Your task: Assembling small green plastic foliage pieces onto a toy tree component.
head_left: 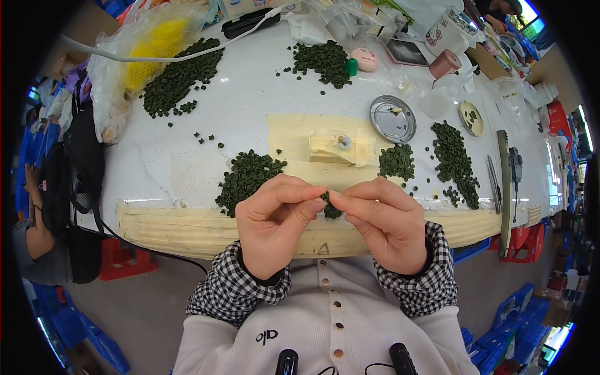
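My left hand (275, 219) and my right hand (384, 222) meet near the table's front edge, fingertips pinched together. Between them is a small dark green piece (325, 196), gripped from both sides; its exact kind is too small to make out. Just below the fingertips lie a few more dark green pieces (332, 211). Beside my left hand spreads a pile of small round green parts (247, 178). A smaller heap of green pieces (397, 161) lies beyond my right hand. Straight ahead stands a tape-wrapped block (340, 147) with a small round fitting on top.
More green piles lie at the back left (184, 75), back middle (322, 62) and right (454, 162). A round metal lid (392, 119) and a small round dish (470, 119) sit beyond my right hand. Tweezers (494, 181) lie far right. A white cable (156, 59) crosses the back left.
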{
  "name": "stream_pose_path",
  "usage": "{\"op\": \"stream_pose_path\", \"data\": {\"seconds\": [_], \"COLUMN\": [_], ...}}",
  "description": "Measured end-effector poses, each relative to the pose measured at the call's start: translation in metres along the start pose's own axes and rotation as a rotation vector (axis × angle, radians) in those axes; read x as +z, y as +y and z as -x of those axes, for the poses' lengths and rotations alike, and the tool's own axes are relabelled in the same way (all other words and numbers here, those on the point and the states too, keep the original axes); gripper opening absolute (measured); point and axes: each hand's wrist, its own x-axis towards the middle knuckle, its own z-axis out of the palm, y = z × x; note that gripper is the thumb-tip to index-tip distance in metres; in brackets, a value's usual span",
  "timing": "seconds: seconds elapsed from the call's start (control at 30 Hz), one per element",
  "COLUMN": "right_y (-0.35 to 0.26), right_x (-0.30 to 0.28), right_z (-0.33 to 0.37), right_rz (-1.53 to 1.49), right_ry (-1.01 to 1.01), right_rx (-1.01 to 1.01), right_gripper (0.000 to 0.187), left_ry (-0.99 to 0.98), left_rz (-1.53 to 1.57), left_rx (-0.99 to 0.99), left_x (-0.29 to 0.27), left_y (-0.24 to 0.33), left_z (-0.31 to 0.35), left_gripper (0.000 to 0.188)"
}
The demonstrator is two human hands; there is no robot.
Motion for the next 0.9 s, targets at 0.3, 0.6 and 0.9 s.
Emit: {"op": "stream_pose_path", "data": {"seconds": [0.3, 0.6, 0.9], "right_y": [-0.002, 0.002, 0.005], "right_x": [0.006, 0.011, 0.012], "right_z": [0.002, 0.007, 0.006], "right_rz": [0.025, -0.013, -0.034], "right_ry": [0.058, 0.1, 0.09], "right_rx": [0.011, 0.049, 0.025], "right_gripper": [0.036, 0.033, 0.032], "left_ry": [0.013, 0.012, -0.005], "left_rz": [-0.038, -0.036, 0.003], "left_rx": [0.006, -0.002, 0.011], "left_x": [0.001, 0.0, -0.002], "left_y": [0.001, 0.003, -0.002], "left_z": [-0.001, 0.0, 0.0], "left_gripper": [0.02, 0.022, 0.02]}}
